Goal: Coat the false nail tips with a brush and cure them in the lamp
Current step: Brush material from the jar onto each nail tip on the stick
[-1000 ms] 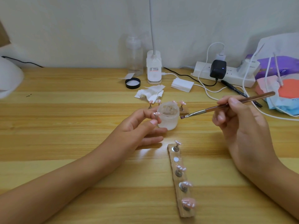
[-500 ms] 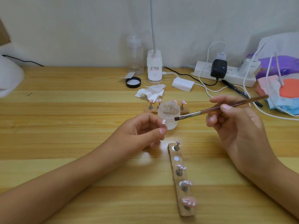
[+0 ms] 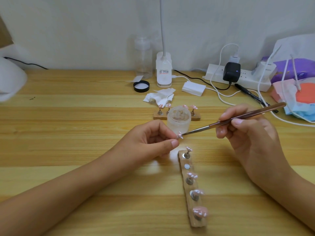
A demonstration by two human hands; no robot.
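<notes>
While the left hand [image 3: 150, 142] pinches one pink nail tip [image 3: 180, 135] between thumb and forefinger, other fingers curled in, the right hand [image 3: 247, 133] has the brush [image 3: 238, 117] in a pen-style grip, thumb and fingers wrapped round the brown handle. The bristle end is right on the nail tip, touching it as far as I can see. Both are held up over the table [image 3: 68, 116], just in front of a frosted jar [image 3: 179, 121] with no lid on. Close by the left thumb, a wooden strip [image 3: 182, 161] runs toward the camera with four more pink tips standing on it and one bare metal disc in the second spot. Behind the jar there's a second wooden holder [image 3: 157, 116] with a few tips too, partly hidden. The white lamp [image 3: 10, 82] is way off at the left edge, blurry, well apart from everything. Back by the wall: a clear bottle [image 3: 143, 58], a black lid [image 3: 141, 86], crumpled wipes [image 3: 160, 97] and a power strip [image 3: 245, 79] with cables.
</notes>
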